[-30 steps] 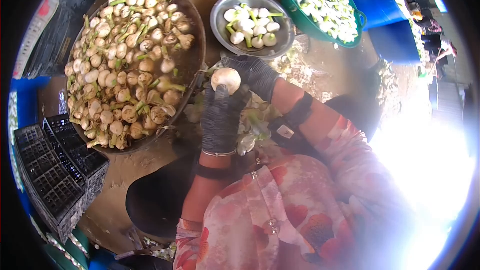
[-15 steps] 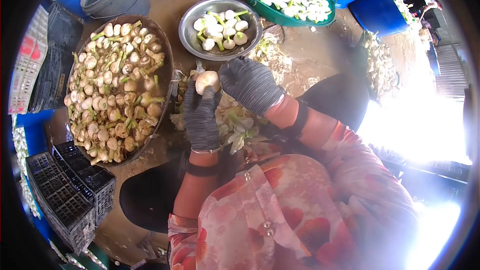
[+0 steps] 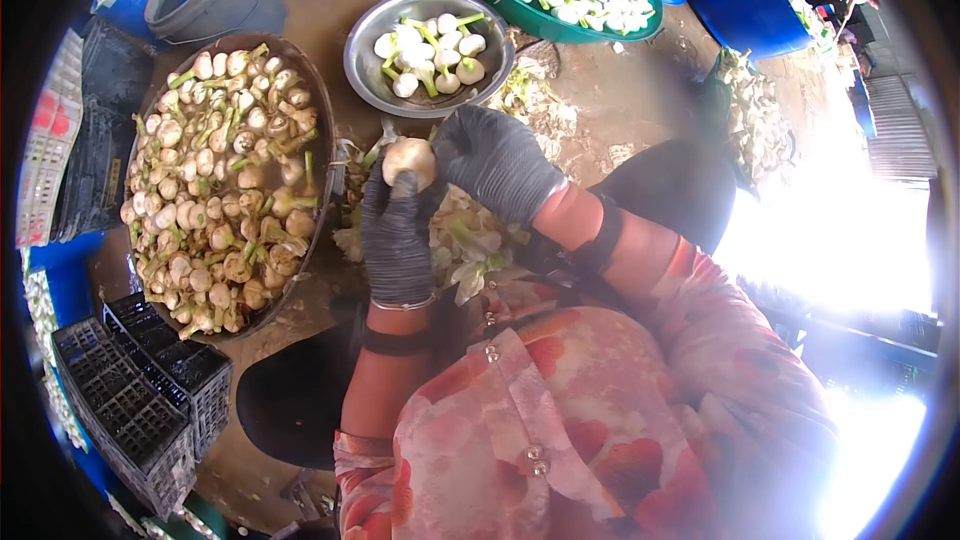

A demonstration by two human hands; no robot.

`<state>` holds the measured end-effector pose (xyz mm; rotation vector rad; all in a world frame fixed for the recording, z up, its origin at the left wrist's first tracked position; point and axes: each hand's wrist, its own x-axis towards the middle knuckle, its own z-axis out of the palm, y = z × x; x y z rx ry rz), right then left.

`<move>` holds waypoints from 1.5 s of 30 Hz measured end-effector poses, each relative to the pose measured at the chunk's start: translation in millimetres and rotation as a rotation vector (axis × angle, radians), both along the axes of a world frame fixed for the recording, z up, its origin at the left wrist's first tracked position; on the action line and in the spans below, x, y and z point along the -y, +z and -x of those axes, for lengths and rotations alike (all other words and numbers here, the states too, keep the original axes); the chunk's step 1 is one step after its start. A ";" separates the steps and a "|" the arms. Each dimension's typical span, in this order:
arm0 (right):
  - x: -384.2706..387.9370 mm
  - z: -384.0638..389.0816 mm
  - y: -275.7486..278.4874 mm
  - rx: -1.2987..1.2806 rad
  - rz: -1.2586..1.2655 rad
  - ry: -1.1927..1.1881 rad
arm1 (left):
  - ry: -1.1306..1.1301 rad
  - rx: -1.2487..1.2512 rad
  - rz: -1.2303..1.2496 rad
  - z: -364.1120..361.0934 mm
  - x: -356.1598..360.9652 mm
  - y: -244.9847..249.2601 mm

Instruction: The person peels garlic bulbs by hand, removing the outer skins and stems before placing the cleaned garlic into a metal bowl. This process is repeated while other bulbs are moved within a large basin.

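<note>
My left hand (image 3: 396,240), in a dark grey glove, grips a pale garlic bulb (image 3: 409,162) with the thumb across its front. A stem end sticks up beyond the bulb. Right beside it, my gloved right hand (image 3: 498,162) is closed with its fingertips close to the bulb's right side; whatever it may pinch is hidden by the fingers. A steel bowl (image 3: 365,80) of clean white bulbs with green stems stands just beyond my hands. At the left, a wide brown tub (image 3: 322,105) holds many dirty, unpeeled bulbs in water.
Stripped skins and leaves (image 3: 468,240) lie on the wet floor below my hands. A green basin (image 3: 545,25) of white bulbs stands at the back. A grey bucket (image 3: 225,5), black crates (image 3: 120,390) and blue tubs (image 3: 745,15) surround the spot. Another person is far off at upper right.
Both hands stay together at the garlic bulb, with the right hand turned slightly and its fingers nearer the bulb. The whole view has shifted a little.
</note>
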<state>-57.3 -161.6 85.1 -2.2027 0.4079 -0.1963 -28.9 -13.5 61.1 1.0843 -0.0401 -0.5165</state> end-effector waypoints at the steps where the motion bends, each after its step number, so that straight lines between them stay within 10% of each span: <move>1: 4.4 -1.8 0.5 -0.067 -0.180 -0.008 | -0.039 -0.067 0.044 -2.9 -3.6 -6.6; 5: 33.9 -8.5 -29.6 -0.228 -0.384 -0.193 | -0.072 -0.199 0.298 -8.3 -11.6 -8.1; 7: 52.4 -10.2 -34.3 -0.392 -0.009 -0.172 | -0.038 -0.245 0.374 -12.1 -13.4 -6.2; 13: 9.0 1.1 11.8 0.228 0.180 0.069 | -0.050 -0.081 0.132 -18.1 -11.7 -29.8; 24: -13.7 -1.8 -1.9 0.113 0.361 -0.004 | -0.038 0.241 -0.350 -10.3 -3.4 -3.5; 31: 27.0 -10.2 -16.1 -0.140 0.056 -0.120 | 0.011 0.410 -0.353 -2.6 -8.2 -2.1; 36: 8.8 4.9 8.8 0.196 0.192 0.010 | 0.064 0.007 -0.139 -10.0 -9.7 0.0; 38: 2.6 3.8 11.4 0.206 0.308 0.069 | 0.087 0.492 -0.349 -6.4 -9.1 -6.5; 42: -6.1 -0.8 11.4 0.071 0.412 0.129 | 0.041 0.367 -0.465 -6.3 -8.8 5.0; 45: -6.9 -1.9 12.2 0.020 0.451 0.142 | 0.053 0.743 -0.648 -3.1 -13.0 -3.5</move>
